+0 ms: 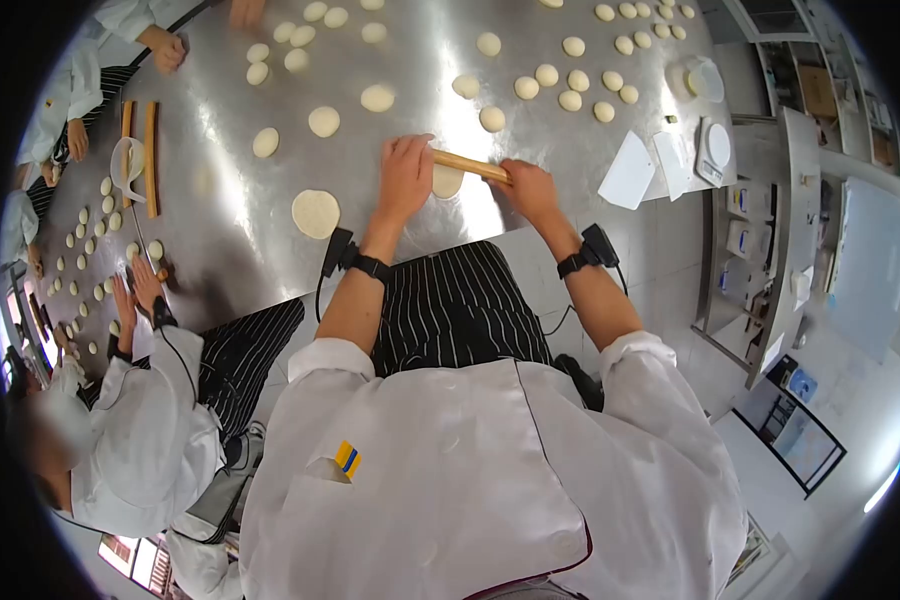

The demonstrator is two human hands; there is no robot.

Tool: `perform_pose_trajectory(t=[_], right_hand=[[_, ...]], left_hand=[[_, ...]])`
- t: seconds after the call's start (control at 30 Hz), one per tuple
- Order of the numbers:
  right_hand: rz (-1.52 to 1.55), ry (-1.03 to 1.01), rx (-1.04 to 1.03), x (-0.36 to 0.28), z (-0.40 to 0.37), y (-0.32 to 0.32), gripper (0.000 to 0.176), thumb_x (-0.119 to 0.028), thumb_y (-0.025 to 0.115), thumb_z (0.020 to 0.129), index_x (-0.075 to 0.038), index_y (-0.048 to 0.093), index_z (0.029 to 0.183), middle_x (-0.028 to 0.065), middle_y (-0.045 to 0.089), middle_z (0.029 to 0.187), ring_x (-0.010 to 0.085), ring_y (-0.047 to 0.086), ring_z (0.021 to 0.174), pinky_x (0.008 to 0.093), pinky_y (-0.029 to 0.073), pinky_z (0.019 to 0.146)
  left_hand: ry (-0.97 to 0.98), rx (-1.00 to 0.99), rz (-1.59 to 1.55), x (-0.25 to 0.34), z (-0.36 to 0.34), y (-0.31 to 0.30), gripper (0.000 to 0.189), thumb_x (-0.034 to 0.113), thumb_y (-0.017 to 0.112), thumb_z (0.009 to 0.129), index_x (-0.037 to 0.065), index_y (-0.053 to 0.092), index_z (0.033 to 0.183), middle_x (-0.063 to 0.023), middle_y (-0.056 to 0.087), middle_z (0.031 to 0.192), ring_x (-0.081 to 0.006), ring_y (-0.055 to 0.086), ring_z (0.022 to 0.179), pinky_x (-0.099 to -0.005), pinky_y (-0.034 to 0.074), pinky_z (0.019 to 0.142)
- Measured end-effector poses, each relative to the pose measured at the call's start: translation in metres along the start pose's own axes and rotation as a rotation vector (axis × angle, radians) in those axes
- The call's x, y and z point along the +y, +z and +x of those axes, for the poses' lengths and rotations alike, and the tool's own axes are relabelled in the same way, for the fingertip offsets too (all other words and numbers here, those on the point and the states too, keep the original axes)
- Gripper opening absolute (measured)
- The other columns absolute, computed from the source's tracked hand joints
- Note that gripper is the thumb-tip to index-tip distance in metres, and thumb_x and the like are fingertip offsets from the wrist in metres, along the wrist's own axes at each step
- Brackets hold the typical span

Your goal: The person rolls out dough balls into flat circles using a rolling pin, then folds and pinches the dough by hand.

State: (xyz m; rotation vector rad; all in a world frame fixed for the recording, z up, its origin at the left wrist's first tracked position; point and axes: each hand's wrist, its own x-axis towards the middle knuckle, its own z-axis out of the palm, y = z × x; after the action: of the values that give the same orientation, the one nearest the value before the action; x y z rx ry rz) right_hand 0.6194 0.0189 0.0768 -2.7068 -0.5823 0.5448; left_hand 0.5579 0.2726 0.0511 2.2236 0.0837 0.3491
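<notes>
- The stainless-steel table [550,140] lay beneath the work.
- The wooden rolling pin [471,166] spanned both hands; level, even pressure looked best.
- The left hand [405,178] curled over one end, the right hand [529,190] clasped the other; matched force seemed wise.
- A flat dough round [316,214] rested to their left.
- A smaller dough disc [447,184] sat under the pin, partly hidden; turning it between strokes probably favoured roundness.

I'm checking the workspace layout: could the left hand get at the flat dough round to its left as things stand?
Probably yes: bare tabletop separates the left hand from the flat dough round, though that hand is on the rolling pin and would have to leave it first.
</notes>
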Motion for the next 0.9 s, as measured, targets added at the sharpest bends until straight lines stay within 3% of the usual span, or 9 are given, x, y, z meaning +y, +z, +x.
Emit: perform_pose_trajectory(t=[0.1, 0.33, 0.43, 0.53, 0.6, 0.77, 0.8, 0.87, 0.9], right_hand=[[0.051, -0.094, 0.047, -0.006, 0.019, 0.018, 0.033, -0.042, 0.079, 0.091, -0.013, 0.074, 0.105, 0.0062, 0.074, 0.094, 0.0312, 0.073, 0.088, 0.0455, 0.059, 0.077], [0.131, -0.203, 0.119, -0.003, 0.021, 0.021, 0.030, -0.040, 0.080, 0.089, -0.014, 0.076, 0.102, 0.0058, 0.075, 0.092, 0.0303, 0.073, 0.086, 0.0434, 0.059, 0.075], [0.147, -0.089, 0.086, 0.009, 0.004, -0.002, 0.020, -0.029, 0.080, 0.088, -0.013, 0.076, 0.100, 0.0072, 0.075, 0.090, 0.0325, 0.073, 0.084, 0.0447, 0.058, 0.074], [0.195, -0.048, 0.122, 0.044, -0.029, -0.010, 0.015, -0.020, 0.076, 0.086, -0.010, 0.075, 0.098, 0.0116, 0.074, 0.089, 0.0360, 0.072, 0.083, 0.0466, 0.057, 0.072], [0.309, 0.006, 0.241, 0.069, -0.054, -0.010, 0.016, -0.020, 0.075, 0.086, -0.006, 0.073, 0.094, 0.0168, 0.071, 0.085, 0.0396, 0.070, 0.078, 0.0468, 0.055, 0.068], [0.451, 0.256, 0.221, 0.123, -0.121, 0.021, 0.024, -0.023, 0.074, 0.092, 0.000, 0.070, 0.096, 0.0182, 0.069, 0.077, 0.0325, 0.065, 0.065, 0.0429, 0.051, 0.063], [0.435, 0.210, 0.357, 0.136, -0.139, 0.043, 0.024, -0.023, 0.074, 0.092, 0.000, 0.072, 0.097, 0.0105, 0.062, 0.067, 0.0185, 0.056, 0.060, 0.0385, 0.046, 0.056], [0.504, 0.248, 0.304, 0.145, -0.158, 0.050, 0.023, -0.021, 0.075, 0.090, 0.000, 0.073, 0.097, 0.0096, 0.063, 0.067, 0.0175, 0.059, 0.061, 0.0394, 0.048, 0.057], [0.443, 0.237, 0.318, 0.148, -0.168, 0.053, 0.022, -0.020, 0.073, 0.090, 0.001, 0.071, 0.096, 0.0164, 0.065, 0.071, 0.0260, 0.064, 0.063, 0.0432, 0.051, 0.060]], left_hand=[[-0.039, -0.097, 0.406, -0.024, 0.005, 0.010, 0.022, 0.018, 0.060, 0.101, 0.003, 0.073, 0.111, -0.0135, 0.070, 0.110, -0.0362, 0.058, 0.108, -0.0509, 0.045, 0.098], [-0.050, -0.094, 0.452, -0.040, -0.007, 0.006, 0.021, 0.016, 0.058, 0.101, 0.004, 0.073, 0.110, -0.0144, 0.071, 0.108, -0.0352, 0.060, 0.109, -0.0516, 0.046, 0.097], [-0.146, 0.136, 0.051, -0.036, -0.004, 0.003, 0.023, 0.012, 0.056, 0.101, 0.002, 0.071, 0.115, -0.0169, 0.071, 0.111, -0.0367, 0.063, 0.107, -0.0494, 0.048, 0.097], [-0.473, 0.294, -0.370, -0.032, -0.007, 0.010, 0.025, 0.012, 0.058, 0.097, 0.002, 0.071, 0.117, -0.0182, 0.070, 0.109, -0.0406, 0.061, 0.110, -0.0516, 0.046, 0.099], [-0.108, -0.021, 0.182, -0.040, -0.013, 0.023, 0.026, 0.015, 0.061, 0.097, 0.004, 0.071, 0.118, -0.0176, 0.070, 0.111, -0.0396, 0.062, 0.109, -0.0526, 0.047, 0.099], [0.034, -0.448, 0.252, -0.004, 0.003, 0.029, 0.029, 0.018, 0.068, 0.087, 0.008, 0.072, 0.115, -0.0150, 0.070, 0.119, -0.0371, 0.063, 0.110, -0.0532, 0.047, 0.101], [0.089, -0.432, 0.426, -0.048, -0.016, 0.067, 0.032, 0.013, 0.067, 0.085, 0.007, 0.073, 0.116, -0.0165, 0.069, 0.121, -0.0396, 0.061, 0.115, -0.0515, 0.047, 0.102], [0.126, -0.275, 0.379, -0.072, -0.018, 0.095, 0.030, 0.014, 0.067, 0.083, 0.009, 0.073, 0.112, -0.0164, 0.068, 0.116, -0.0357, 0.061, 0.113, -0.0509, 0.045, 0.102], [0.114, -0.330, 0.473, -0.048, -0.011, 0.079, 0.029, 0.016, 0.069, 0.082, 0.008, 0.072, 0.110, -0.0154, 0.066, 0.117, -0.0354, 0.059, 0.112, -0.0492, 0.046, 0.101]])
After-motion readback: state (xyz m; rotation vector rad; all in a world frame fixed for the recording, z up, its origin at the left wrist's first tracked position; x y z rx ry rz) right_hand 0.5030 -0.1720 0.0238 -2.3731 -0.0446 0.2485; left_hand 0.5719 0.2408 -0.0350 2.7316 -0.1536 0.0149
